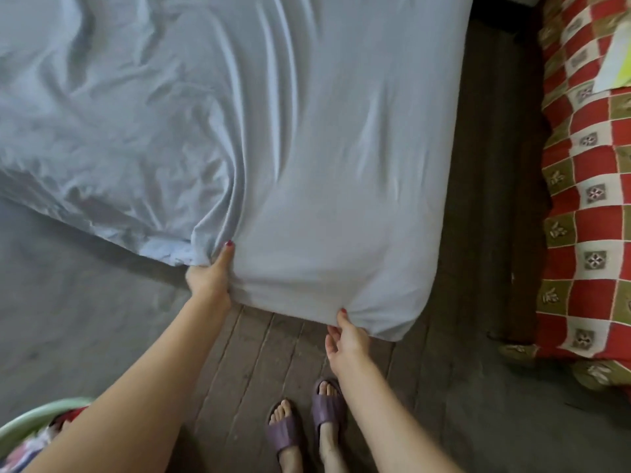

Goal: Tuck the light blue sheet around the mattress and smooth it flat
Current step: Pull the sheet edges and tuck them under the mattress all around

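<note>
With the left hand (209,275) gripping a bunch of the light blue sheet (307,148) at the mattress edge and the right hand (348,336) pinching it near the corner, pull both downward evenly (creases fan beyond the left hand) before tucking under.

1. The mattress (341,268) carries the light blue sheet (307,131), which lies smooth over the near right corner and bunched in deep wrinkles to the left.
2. The wooden plank floor (256,353) carries the mattress, a person's feet in purple slippers (327,407), and a green basket (30,421) at the lower left.
3. A red checkered cover (590,199) lies at the right.
</note>
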